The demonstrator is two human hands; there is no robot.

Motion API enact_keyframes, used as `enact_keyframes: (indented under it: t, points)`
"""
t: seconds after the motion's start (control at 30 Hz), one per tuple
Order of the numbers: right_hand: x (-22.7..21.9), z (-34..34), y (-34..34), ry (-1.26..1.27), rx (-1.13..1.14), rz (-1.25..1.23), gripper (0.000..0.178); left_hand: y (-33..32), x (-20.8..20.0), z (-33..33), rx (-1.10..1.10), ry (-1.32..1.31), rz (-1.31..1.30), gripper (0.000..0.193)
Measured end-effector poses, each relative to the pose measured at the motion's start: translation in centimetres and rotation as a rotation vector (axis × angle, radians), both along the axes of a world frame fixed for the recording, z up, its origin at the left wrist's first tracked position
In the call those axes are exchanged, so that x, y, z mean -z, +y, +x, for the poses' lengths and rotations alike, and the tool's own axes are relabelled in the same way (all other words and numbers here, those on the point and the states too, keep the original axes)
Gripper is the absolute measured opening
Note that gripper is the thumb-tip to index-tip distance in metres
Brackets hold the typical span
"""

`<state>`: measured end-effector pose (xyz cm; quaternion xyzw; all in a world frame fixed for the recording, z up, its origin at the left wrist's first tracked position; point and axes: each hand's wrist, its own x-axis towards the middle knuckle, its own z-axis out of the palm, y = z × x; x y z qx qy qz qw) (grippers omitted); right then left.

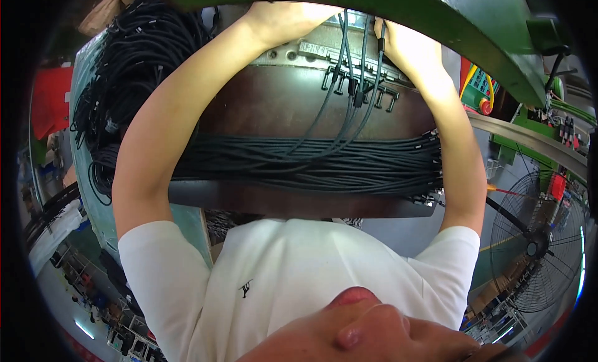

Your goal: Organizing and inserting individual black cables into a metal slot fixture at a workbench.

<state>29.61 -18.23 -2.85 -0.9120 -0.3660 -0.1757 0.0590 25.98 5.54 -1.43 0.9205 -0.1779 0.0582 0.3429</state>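
My left hand reaches in at the top, over the edge of a metal mould plate. Its fingertips end near several black cables, partly cut off by the green machine beam. On the other side of those cables is my right hand, its fingers next to a cable with a black sleeve. The beam hides most of its fingers too, so I cannot make out a grip on either side. Small black clamp-like handles line the plate's front. The cables run from the plate toward me over a brown table.
A long bundle of black cables lies across the table before me. More coiled cables are heaped at the left. The green beam arches overhead. A control box with a red button and a fan stand at the right.
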Motion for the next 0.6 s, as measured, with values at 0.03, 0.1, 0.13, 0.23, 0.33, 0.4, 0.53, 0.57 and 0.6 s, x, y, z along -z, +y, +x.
enact_keyframes:
  t: [0.03,0.1,0.13,0.23,0.33,0.4,0.53,0.57,0.6]
  points:
    - [0.2,-0.1,0.0,-0.03,0.031,0.007,0.015,-0.1,0.0,-0.3,0.002,0.024,0.002,0.025]
    - [0.4,-0.6,0.0,-0.055,0.063,0.012,0.017,0.0,-0.1,0.1,0.002,0.071,0.005,0.026]
    - [0.1,-0.5,0.1,-0.015,0.043,0.022,0.021,0.0,0.0,0.4,-0.001,0.086,0.009,0.026]
    - [0.4,0.1,-0.3,0.018,0.05,0.122,0.028,-0.1,0.4,0.7,-0.011,0.132,0.021,0.027]
    - [1.7,1.3,-2.0,0.128,0.02,0.385,0.023,-0.1,0.4,0.8,-0.023,0.183,0.026,0.029]
    - [3.0,2.6,-3.7,-0.07,-0.082,0.189,0.022,-0.3,0.3,1.0,-0.034,0.213,0.028,0.029]
    - [0.6,1.0,-2.1,0.28,0.083,0.4,0.018,0.1,0.2,1.1,-0.038,0.267,0.031,0.031]
    - [-1.6,-0.2,-0.9,0.659,0.299,0.503,0.019,0.1,0.1,1.1,-0.039,0.279,0.033,0.031]
    - [0.7,1.4,-2.7,0.269,0.002,0.482,0.022,0.0,0.2,1.1,-0.04,0.29,0.036,0.032]
